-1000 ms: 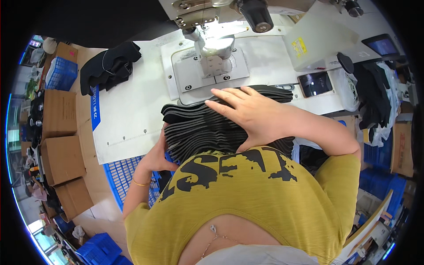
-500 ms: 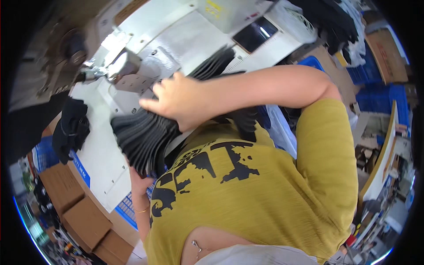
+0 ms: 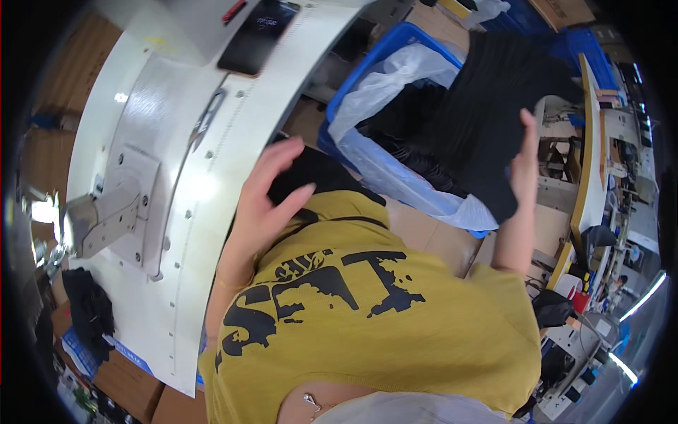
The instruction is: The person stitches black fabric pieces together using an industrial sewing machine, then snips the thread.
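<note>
My right hand (image 3: 524,166) grips the right side of a thick stack of black fabric pieces (image 3: 480,113), some of its fingers hidden by it. The stack is tilted over a blue crate (image 3: 339,92) lined with a translucent plastic bag (image 3: 381,159). More black fabric pieces (image 3: 409,157) lie inside the bag. My left hand (image 3: 261,201) is open beside the edge of the white machine table, thumb and fingers apart. Dark fabric (image 3: 311,173) shows just beyond its fingertips, over my lap; I cannot tell whether they touch.
On the white machine table (image 3: 191,268) lie a phone (image 3: 260,35) and small metal snips (image 3: 210,116). A metal machine part (image 3: 106,219) stands at its left. A black fabric bundle (image 3: 88,304) sits near cardboard boxes (image 3: 127,381). A wooden-edged table (image 3: 587,141) is at the right.
The black stack has moved from the machine table to over the blue crate, in my right hand. My left hand has come up beside the table edge. My view has turned to the right.
</note>
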Tool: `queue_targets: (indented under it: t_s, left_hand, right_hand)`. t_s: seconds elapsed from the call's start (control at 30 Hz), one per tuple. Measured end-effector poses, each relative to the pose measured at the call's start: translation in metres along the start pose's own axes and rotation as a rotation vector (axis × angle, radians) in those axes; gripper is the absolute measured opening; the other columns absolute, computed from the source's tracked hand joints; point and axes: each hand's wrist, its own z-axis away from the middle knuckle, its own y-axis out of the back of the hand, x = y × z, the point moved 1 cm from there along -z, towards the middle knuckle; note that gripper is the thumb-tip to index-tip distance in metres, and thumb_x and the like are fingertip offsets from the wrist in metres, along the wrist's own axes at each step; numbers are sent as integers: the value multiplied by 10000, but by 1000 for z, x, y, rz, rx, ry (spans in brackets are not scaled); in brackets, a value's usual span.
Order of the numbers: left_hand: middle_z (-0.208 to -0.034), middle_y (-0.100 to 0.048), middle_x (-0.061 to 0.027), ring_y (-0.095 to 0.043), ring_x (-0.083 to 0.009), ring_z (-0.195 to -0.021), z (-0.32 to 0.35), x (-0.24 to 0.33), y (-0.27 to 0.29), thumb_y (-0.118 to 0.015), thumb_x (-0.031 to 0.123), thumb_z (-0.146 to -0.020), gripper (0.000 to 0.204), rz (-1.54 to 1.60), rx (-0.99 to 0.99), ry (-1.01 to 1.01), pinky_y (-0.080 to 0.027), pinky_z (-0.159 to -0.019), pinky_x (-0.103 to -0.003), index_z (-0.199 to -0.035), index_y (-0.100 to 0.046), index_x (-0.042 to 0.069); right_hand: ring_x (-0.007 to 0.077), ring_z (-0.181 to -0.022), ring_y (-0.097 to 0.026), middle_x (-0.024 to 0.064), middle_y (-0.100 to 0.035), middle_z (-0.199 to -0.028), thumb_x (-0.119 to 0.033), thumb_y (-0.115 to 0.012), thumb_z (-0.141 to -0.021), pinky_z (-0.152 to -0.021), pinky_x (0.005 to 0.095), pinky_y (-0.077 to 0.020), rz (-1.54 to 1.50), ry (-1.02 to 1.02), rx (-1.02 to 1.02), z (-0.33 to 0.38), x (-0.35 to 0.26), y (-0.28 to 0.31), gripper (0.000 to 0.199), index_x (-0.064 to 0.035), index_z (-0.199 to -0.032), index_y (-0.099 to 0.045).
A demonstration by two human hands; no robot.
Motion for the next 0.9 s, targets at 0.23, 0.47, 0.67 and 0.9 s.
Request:
queue_targets:
  t_s: [0.23,0.47,0.67,0.9]
  left_hand:
    - [-1507,-304,-263,-386,-487,-1325,-111,-71,-98,-760,223,-777,590,-719,-60,-164,-358,-1083,-454,-1322,-566,104]
    - [-1302,-525,-222,-570,-394,-1143,-148,-78,-112,-662,30,-776,633,-465,267,-93,-456,-977,-375,-1381,-479,67]
    - [-1027,-602,-126,-622,-217,-984,-168,-63,-126,-713,-4,-748,454,182,200,54,-492,-882,-336,-1155,-511,6]
    - [-835,-679,-170,-643,-195,-718,-187,-37,-121,-665,84,-810,217,-138,43,-9,-487,-680,-296,-1014,-684,13]
  right_hand:
    - [288,-1061,-617,95,-659,-1155,-415,-765,-751,-947,463,-485,-1043,-1013,54,-9,112,-100,552,-84,-1174,-637]
    - [267,-1077,-627,122,-653,-1177,-382,-662,-855,-950,418,-505,-1185,-1135,-214,3,131,-129,503,-33,-1214,-614]
    - [232,-975,-674,90,-690,-1084,-380,-657,-865,-864,356,-551,-959,-1208,-518,-5,171,-102,456,-43,-1172,-644]
    - [252,-1091,-610,92,-661,-1144,-416,-707,-820,-935,406,-497,-1224,-781,-69,-77,172,-126,515,-49,-1173,-630]
